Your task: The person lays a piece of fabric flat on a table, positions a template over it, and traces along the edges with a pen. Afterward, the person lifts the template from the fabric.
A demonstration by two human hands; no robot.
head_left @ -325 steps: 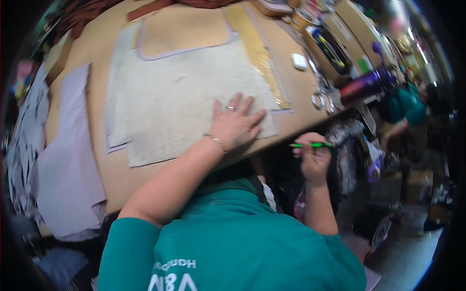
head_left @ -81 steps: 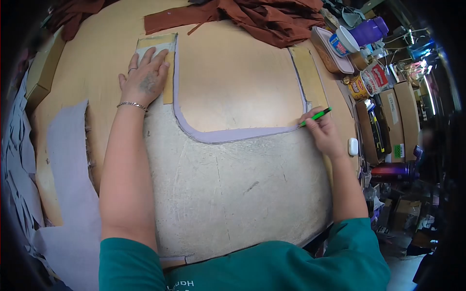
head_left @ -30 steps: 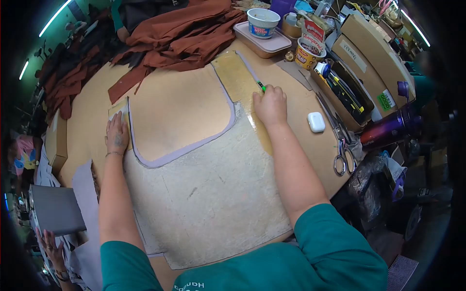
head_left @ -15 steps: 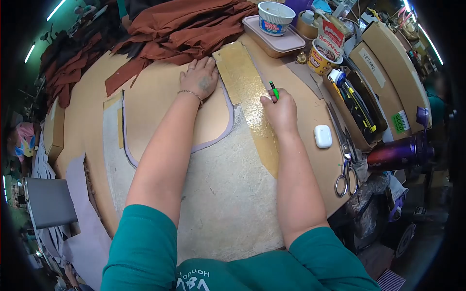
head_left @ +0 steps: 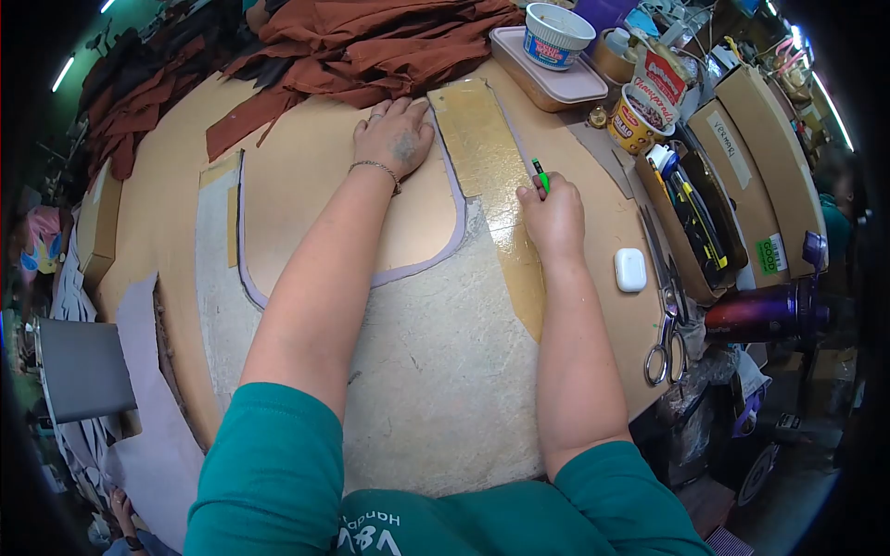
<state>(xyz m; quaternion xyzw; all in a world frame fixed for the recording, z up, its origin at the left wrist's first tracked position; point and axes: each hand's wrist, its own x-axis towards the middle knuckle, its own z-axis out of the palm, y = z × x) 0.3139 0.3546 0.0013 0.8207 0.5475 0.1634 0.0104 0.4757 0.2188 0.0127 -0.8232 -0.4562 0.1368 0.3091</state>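
Observation:
My left hand (head_left: 394,139) lies flat with fingers spread at the upper left edge of the taped strip of a large grey pattern board (head_left: 436,371). Yellow tape (head_left: 477,139) covers that strip. My right hand (head_left: 556,218) is closed round a green pen (head_left: 542,174) at the strip's right edge; the pen's tip is hidden by the hand. Lilac material (head_left: 408,271) shows as a band along the board's U-shaped cut-out and as a thin line beyond its right edge.
Scissors (head_left: 666,343) and a white case (head_left: 630,270) lie on the right. Behind them stand a box of pens (head_left: 691,222), a dark bottle (head_left: 756,313) and food tubs (head_left: 640,120). Rust-coloured cloth (head_left: 362,46) is heaped at the back. Another person's hand (head_left: 120,510) shows lower left.
My left hand has gone from the board's left arm to its right strip. The right hand, still round the pen, has moved down the strip's outer edge. The view has shifted.

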